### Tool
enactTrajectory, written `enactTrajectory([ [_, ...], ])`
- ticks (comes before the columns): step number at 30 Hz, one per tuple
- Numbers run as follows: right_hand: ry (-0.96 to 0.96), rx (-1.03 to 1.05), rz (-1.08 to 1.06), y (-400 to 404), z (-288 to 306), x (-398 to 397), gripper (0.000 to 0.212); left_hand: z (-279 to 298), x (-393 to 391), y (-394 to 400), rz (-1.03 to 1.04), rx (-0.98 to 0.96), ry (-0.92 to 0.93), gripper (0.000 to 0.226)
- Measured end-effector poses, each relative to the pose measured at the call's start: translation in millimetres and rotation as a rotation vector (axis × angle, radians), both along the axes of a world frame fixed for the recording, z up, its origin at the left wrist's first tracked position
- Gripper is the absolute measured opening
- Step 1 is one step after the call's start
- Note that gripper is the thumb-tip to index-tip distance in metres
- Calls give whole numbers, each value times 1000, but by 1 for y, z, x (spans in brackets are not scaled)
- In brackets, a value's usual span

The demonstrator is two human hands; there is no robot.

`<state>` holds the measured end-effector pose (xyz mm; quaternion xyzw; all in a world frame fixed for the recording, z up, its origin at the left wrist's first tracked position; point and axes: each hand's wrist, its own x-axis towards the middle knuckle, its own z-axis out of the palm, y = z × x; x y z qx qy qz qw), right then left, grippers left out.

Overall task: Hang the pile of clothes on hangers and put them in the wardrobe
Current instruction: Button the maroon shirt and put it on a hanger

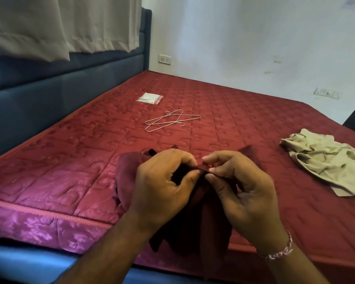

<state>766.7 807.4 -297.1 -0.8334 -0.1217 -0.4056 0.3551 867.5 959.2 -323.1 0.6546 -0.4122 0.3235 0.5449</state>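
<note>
A dark maroon garment [195,228] hangs bunched over the near edge of the bed, held up between both hands. My left hand [162,187] grips a fold of it with curled fingers. My right hand [242,193] pinches the same edge between thumb and fingertips, right beside the left. Two thin wire hangers [170,120] lie crossed on the red quilted mattress [70,160], farther back at the centre. A crumpled beige garment [326,162] lies on the mattress to the right.
A small plastic packet [150,98] lies behind the hangers. A dark blue padded headboard [49,83] runs along the left, with a beige curtain [59,25] hanging over it. White walls with sockets [165,59] bound the far side.
</note>
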Motion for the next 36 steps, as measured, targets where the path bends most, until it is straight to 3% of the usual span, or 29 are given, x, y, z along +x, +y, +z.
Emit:
enactTrajectory([
  [4, 182, 152, -5, -3, -20, -4, 13, -14, 7, 2, 58, 69, -118, 24],
  [6, 280, 226, 22, -6, -31, -5, 11, -18, 10, 8, -30, 175, -149, 24],
  [10, 450, 378, 66, -27, -51, 9, 38, -12, 30, 26, -469, 486, 347, 24],
  [12, 466, 412, -103, -42, -64, 31, 31, -21, 58, 15, -338, 432, 370, 24],
  [14, 366, 203, -364, -60, -75, 61, 18, -34, 97, -8, -109, 499, 258, 35],
  [16, 276, -19, -464, -74, -76, 92, 16, -56, 139, -32, 39, 853, 212, 67],
  [18, 500, -203, -486, -91, -82, 121, 54, -86, 167, -48, 121, 1141, 317, 80],
  [19, 706, -289, -508, -99, -89, 129, 72, -101, 170, -50, 127, 1163, 346, 73],
  [20, 903, -371, -513, -106, -98, 134, 84, -114, 171, -50, 130, 1123, 343, 60],
  [22, 1098, -462, -521, -110, -121, 126, 77, -127, 164, -44, 97, 958, 325, 37],
  [26, 842, -308, -653, -102, -139, 95, 28, -122, 155, -35, 91, 726, 384, 19],
  [30, 831, 228, -741, -104, -94, 99, 18, -71, 138, -38, 438, 718, 411, 26],
  [32, 874, 467, -834, -118, -51, 106, 21, -23, 135, -39, 405, 535, 624, 28],
  [33, 940, 488, -852, -124, -28, 108, 22, 1, 135, -41, 340, 398, 751, 27],
  [35, 1061, 361, -834, -132, 21, 115, 27, 54, 139, -47, 159, 122, 993, 26],
  [36, 1024, 277, -767, -131, 40, 120, 33, 78, 140, -52, 83, -10, 1120, 29],
])
